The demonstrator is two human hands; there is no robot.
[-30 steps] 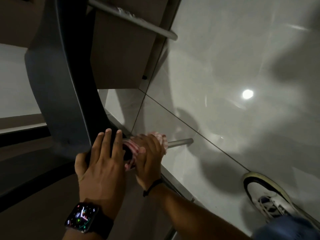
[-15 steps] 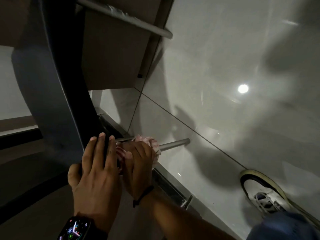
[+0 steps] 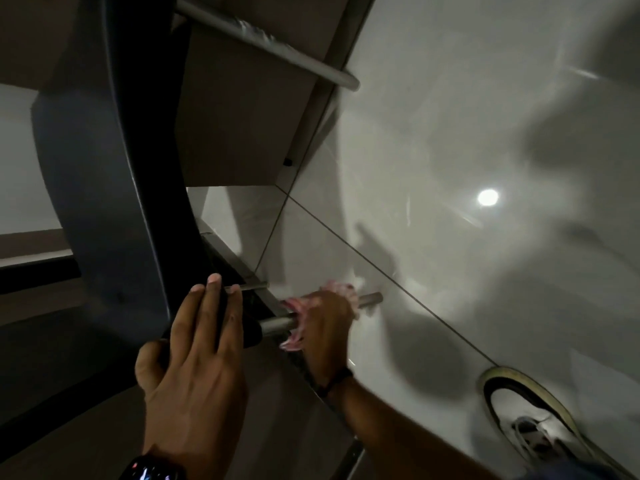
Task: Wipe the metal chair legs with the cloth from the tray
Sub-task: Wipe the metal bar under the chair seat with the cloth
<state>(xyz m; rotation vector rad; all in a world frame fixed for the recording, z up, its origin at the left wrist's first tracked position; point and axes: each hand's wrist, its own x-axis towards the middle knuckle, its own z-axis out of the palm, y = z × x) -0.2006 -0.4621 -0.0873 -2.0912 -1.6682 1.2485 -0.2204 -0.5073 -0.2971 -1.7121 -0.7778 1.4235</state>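
A dark grey chair (image 3: 104,188) is tipped over, its seat edge running down the left of the view. My left hand (image 3: 197,348) rests flat on that edge with the fingers spread, a watch on the wrist. A metal chair leg (image 3: 277,323) sticks out to the right, low over the floor. My right hand (image 3: 327,323) is closed around this leg with a pink and white cloth (image 3: 294,336) wrapped between palm and metal. The leg's bare tip (image 3: 372,299) shows beyond the hand. A second metal leg (image 3: 270,46) crosses the top.
Glossy grey floor tiles (image 3: 467,271) fill the right side, with a lamp reflection. My white shoe (image 3: 530,420) stands at the lower right. A brown cabinet panel (image 3: 235,133) is behind the chair, and a metal floor rail (image 3: 349,459) runs under my right forearm.
My right hand has slid the cloth outward along the leg toward its tip, uncovering metal near the seat. My left hand stays on the chair edge.
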